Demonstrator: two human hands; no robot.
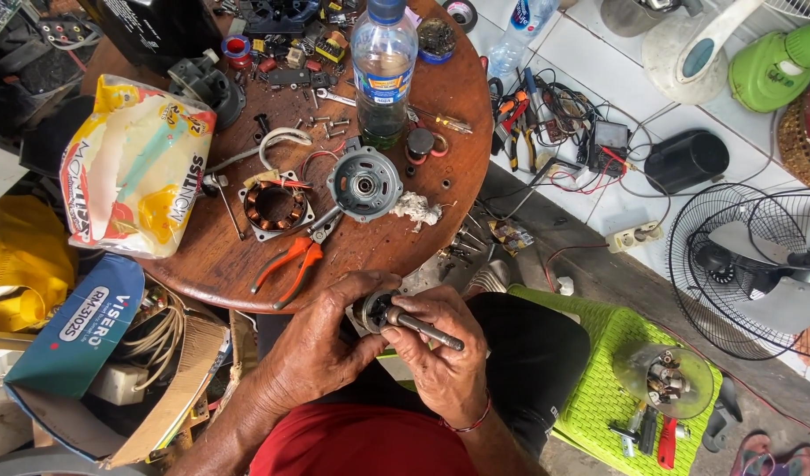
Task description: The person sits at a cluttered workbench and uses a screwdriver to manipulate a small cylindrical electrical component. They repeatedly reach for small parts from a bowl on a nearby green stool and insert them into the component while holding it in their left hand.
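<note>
Left hand (321,339): curled closed around the body of a motor rotor (374,311), thumb laid across its top; held over the lap at the 6 o'clock edge of the table.
Right hand (436,348): fingers pinched shut on the rotor's steel shaft (427,329), which points toward 4 o'clock.
Rotor: short dark cylinder with a lighter metal end face; shaft smooth, grey and round; most of the body hidden by the fingers.
Pliers (292,258): orange-handled, jaws toward 1 o'clock, lying on the table at 11 o'clock from the hands.
Motor end cover (364,183): grey cast-metal disc with central bearing hole, at 12 o'clock from the hands.
Stator (277,208): square laminated frame with copper windings, just beside the cover at its 9 o'clock.
Table (202,264): round, brown wood, worn surface.
Water bottle (384,70): clear plastic, blue cap, upright, partly filled with clear liquid, at the table's 12 o'clock.
Plastic bag (132,167): printed yellow and white, stuffed full, contents not visible, at the table's 9 o'clock.
Cardboard box (180,370): open, holding pale coiled wires, at 9 o'clock from the hands.
Green stool (599,370): perforated plastic, carrying a clear dome (668,379) with small metal parts, at 3 o'clock from the hands.
Fan guard (757,264): black wire cage with grey blades, farther out at 3 o'clock.
</note>
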